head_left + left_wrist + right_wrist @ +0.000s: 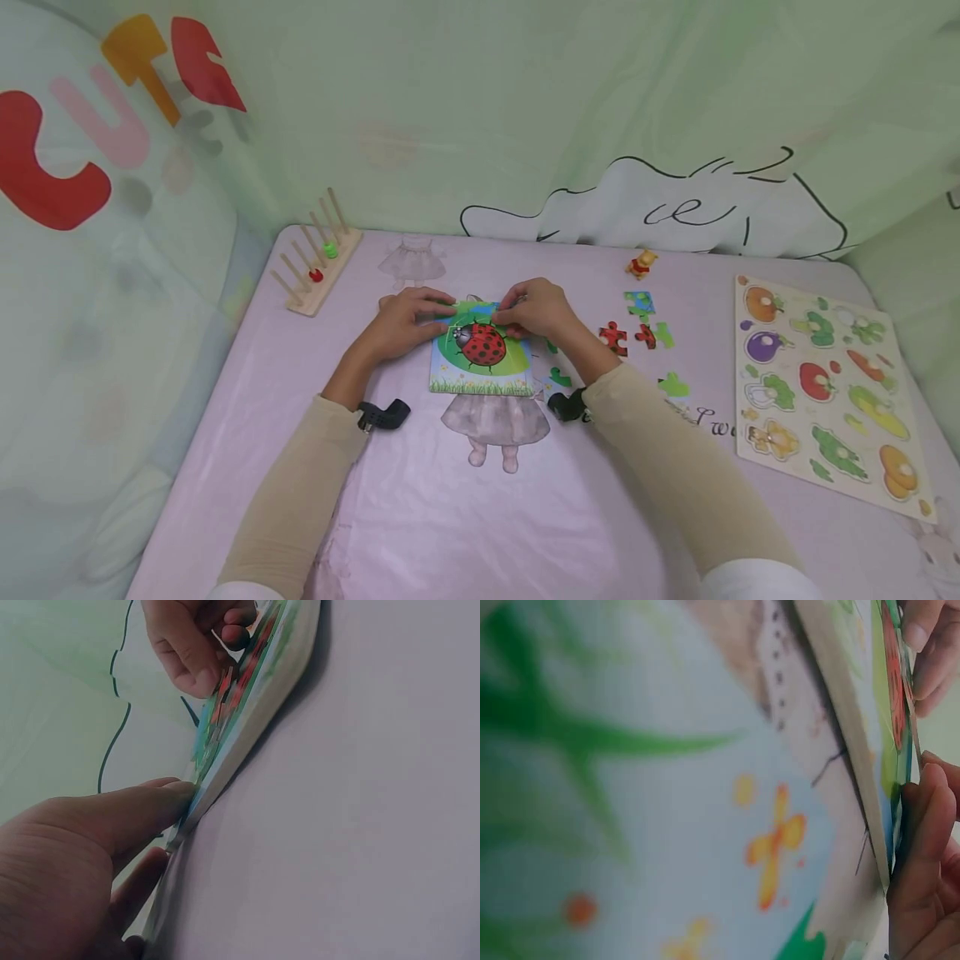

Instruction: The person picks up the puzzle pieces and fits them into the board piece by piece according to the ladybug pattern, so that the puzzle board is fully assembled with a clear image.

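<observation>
On the table lies a square jigsaw puzzle board (482,367) with a red, black-spotted ladybug. My left hand (408,321) holds it at the upper left corner. In the left wrist view the fingertips of my left hand (82,840) lie right at the board's edge. At the upper right part my right hand (540,308) pinches a puzzle piece over the picture, mostly hidden by the fingers. The right wrist view shows the fingers of that hand (926,847) at the edge, a thin piece (910,705) tilted up beside them.
Several loose puzzle pieces (612,337) lie right of the board, some near my right forearm. A wooden peg stand (322,275) with a few rings stands at the back left. Behind the pieces is a small bear figure (641,264). A vegetable knob puzzle (825,392) lies far right.
</observation>
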`<state>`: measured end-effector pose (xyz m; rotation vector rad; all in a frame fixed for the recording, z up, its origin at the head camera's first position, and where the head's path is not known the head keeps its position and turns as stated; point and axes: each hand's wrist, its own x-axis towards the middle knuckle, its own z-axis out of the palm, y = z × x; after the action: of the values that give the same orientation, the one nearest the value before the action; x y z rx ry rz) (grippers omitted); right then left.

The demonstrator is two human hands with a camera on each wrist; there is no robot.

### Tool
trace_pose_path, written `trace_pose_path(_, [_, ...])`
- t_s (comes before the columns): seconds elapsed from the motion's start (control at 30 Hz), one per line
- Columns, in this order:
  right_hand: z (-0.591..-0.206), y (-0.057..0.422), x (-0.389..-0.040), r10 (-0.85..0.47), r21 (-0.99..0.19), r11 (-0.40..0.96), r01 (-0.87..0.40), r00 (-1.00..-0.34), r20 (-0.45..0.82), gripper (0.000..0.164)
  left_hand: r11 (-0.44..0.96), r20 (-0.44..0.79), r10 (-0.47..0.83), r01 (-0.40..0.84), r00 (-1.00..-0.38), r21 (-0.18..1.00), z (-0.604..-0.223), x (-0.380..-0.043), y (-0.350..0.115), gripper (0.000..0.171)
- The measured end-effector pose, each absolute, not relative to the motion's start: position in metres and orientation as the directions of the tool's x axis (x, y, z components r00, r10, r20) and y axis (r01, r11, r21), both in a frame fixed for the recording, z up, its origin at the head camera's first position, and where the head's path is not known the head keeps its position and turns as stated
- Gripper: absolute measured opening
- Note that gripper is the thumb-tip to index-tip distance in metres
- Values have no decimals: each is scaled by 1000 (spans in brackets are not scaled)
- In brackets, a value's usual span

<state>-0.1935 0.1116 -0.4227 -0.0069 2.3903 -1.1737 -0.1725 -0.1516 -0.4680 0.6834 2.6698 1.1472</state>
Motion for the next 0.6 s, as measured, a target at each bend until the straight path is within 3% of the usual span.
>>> trace_pose_path(0.6, [-418,109,-196,-195,-641,757,127,-893,-406,24,595,23,428,301,-904,745,-467,-174,-149,25])
